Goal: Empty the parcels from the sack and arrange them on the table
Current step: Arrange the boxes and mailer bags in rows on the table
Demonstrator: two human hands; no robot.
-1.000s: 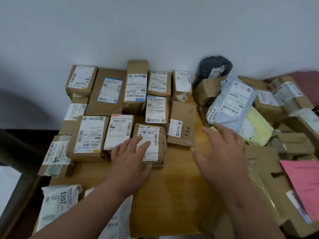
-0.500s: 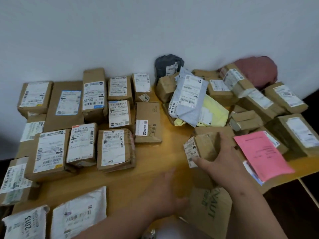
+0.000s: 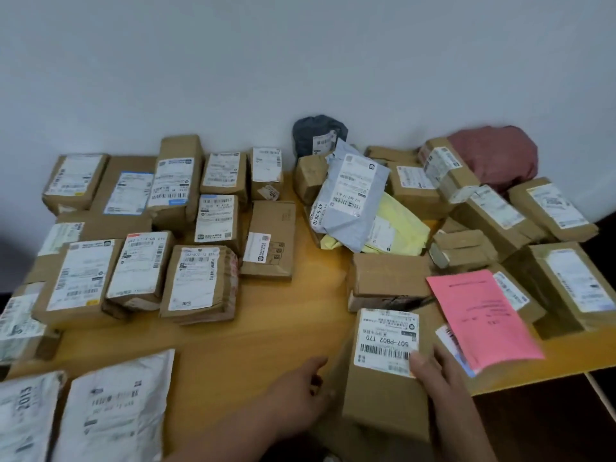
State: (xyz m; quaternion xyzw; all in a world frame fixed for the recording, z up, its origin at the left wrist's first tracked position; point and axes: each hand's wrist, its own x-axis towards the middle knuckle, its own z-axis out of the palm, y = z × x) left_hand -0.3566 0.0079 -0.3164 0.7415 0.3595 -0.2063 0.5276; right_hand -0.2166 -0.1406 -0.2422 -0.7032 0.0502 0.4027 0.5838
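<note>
A brown cardboard parcel with a white label reading 507-PB02 is held between both hands near the table's front edge. My left hand grips its left side and my right hand presses its right side, thumb on the label. Several labelled brown boxes lie in tidy rows on the left of the wooden table. A loose heap on the right holds a grey mailer, a yellow mailer and a pink envelope. No sack is in view.
Two white mailers lie at the front left corner. A dark grey bag and a maroon bundle rest against the white wall. The table's right edge drops off at the lower right to dark floor.
My left hand left the arranged rows and moved right. Both hands have lifted the labelled box out of the right-hand heap and drawn it toward me. The view swung right.
</note>
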